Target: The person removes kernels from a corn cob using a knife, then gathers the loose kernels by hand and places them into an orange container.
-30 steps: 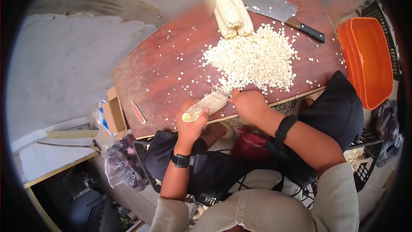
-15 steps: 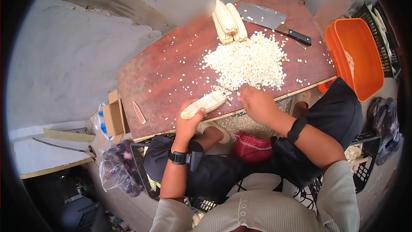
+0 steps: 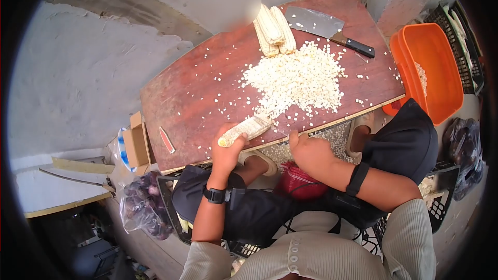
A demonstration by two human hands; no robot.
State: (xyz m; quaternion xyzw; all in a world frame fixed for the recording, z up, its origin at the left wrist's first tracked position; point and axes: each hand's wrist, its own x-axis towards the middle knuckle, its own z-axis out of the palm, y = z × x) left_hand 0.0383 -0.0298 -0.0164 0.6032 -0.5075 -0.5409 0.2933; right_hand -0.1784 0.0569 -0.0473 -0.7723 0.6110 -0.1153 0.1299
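Shirt [image 3: 332, 246] runs out of view at the bottom, dark trousers [image 3: 259, 212] beyond it. Red bag [image 3: 300, 180] sits between the legs, partly hidden. Left hand [image 3: 226, 150] is wrapped around corn cob [image 3: 251, 128], which is tilted at table's [image 3: 189, 88] near edge; fingers cover part of it, yellowish butt end shows. Right hand [image 3: 311, 154] is curled closed on thin blade [image 3: 280, 131], tip side by the cob's other end; handle hidden in the fist, blade too faint to read, contact unclear. Loose kernels [image 3: 295, 80] are heaped beyond the cob, strays around. Orange tub [image 3: 441, 75] is off the right side, some pale bits inside, type unclear. Farther: stacked cobs [image 3: 275, 31], top end blurred, exact count unclear; cleaver [image 3: 316, 23] just beside, flat, kernels on blade.
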